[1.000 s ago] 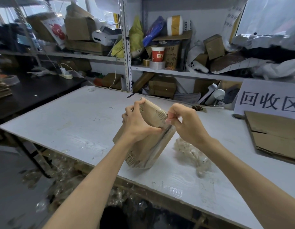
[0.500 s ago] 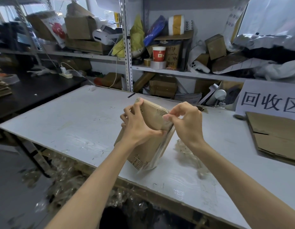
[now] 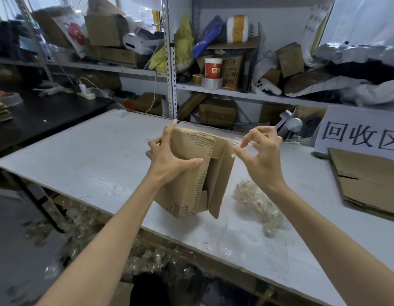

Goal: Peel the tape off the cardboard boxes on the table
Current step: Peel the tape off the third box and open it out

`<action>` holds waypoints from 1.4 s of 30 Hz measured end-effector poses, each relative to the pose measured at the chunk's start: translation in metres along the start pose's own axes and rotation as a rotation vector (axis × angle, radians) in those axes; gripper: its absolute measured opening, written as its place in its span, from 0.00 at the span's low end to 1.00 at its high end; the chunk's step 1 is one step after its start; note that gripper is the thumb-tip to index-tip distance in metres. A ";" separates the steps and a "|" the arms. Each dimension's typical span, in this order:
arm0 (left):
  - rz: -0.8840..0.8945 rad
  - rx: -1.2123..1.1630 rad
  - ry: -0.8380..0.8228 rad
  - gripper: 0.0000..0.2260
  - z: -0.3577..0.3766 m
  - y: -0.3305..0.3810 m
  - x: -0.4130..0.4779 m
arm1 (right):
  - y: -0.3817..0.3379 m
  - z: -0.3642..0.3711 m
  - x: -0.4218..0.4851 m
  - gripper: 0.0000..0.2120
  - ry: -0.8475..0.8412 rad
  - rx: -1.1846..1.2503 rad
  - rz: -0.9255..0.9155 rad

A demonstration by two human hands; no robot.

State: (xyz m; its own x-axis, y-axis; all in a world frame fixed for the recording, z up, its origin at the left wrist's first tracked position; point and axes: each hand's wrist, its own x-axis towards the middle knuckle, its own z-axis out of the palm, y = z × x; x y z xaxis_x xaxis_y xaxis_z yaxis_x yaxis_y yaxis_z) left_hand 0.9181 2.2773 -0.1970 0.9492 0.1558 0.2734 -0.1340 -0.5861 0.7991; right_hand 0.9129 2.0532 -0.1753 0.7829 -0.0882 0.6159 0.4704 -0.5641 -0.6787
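We hold a torn cardboard box tilted between our hands, over the near part of the white table.

The box stands on a lower corner near the table's front edge; we cannot tell whether that corner touches the top. Our left hand grips its upper left part, fingers curled over the far edge and thumb pressed across the near face. Just right of the box's upper right corner, our right hand is curled, with thumb and forefinger pinching a clear strip of tape that reaches back to that corner. Under the right wrist a wad of peeled tape lies on the table. Further right are flattened cardboard and, behind it, a white sign.
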 end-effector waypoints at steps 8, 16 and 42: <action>0.022 0.028 -0.035 0.49 0.004 0.015 -0.002 | -0.004 0.012 0.000 0.09 -0.067 0.453 0.353; 0.060 0.125 0.096 0.58 0.012 0.028 -0.002 | -0.017 0.016 0.003 0.14 -0.198 0.595 0.383; 0.118 -0.020 0.194 0.34 0.007 0.017 -0.015 | -0.017 0.018 -0.010 0.05 -0.086 0.355 0.147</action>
State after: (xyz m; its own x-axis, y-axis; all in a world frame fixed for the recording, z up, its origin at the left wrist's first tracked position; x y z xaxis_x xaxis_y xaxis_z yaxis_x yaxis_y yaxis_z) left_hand 0.9035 2.2591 -0.1912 0.8544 0.2385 0.4616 -0.2480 -0.5936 0.7656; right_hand 0.9039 2.0783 -0.1772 0.8766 -0.0691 0.4763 0.4506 -0.2298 -0.8627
